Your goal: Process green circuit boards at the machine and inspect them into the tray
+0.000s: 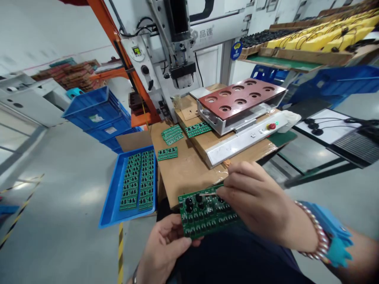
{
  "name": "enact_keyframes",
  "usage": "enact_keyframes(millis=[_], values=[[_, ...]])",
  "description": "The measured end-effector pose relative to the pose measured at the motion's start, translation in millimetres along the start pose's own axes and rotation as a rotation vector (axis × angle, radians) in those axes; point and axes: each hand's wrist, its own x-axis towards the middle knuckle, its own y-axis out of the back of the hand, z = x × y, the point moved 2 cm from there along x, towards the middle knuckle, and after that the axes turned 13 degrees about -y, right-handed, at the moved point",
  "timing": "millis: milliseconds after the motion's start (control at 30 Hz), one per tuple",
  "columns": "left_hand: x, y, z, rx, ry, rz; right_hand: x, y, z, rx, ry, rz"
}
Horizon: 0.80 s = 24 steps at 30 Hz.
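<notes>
A green circuit board [207,215] with black round components is held tilted above my lap. My left hand [167,246] grips its lower left corner, thumb on top and fingers underneath. Over the board's right part, my right hand [260,201] pinches a thin pale stick [209,194]. The stick's tip reaches a black component [199,198] near the board's upper edge; whether it touches, I cannot tell. My right hand hides much of the board's right end. A bracelet and a blue band circle my right wrist.
On the wooden bench [174,173] lie a small circuit board [167,153], a stack of boards [172,135] and another board [198,129]. A blue tray [111,201] holds rows of boards at left. A machine with a red fixture plate [242,96] and a red button [271,126] stands ahead.
</notes>
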Motion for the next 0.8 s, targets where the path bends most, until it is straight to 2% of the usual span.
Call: enact_keyframes(millis=[300,633,800], values=[[0.3,3.0,-2.5,-0.001,-0.009,0.006,-0.6,1.4,1.4,0.0,-0.02,-0.005],[-0.2,2.0,-2.5,-0.01,0.006,0.03,-5.6,1.5,0.9,0.019,-0.028,-0.066],[-0.4,4.6,-4.4,-0.007,0.001,0.032,-1.9,2.4,1.0,0.012,-0.024,-0.037]])
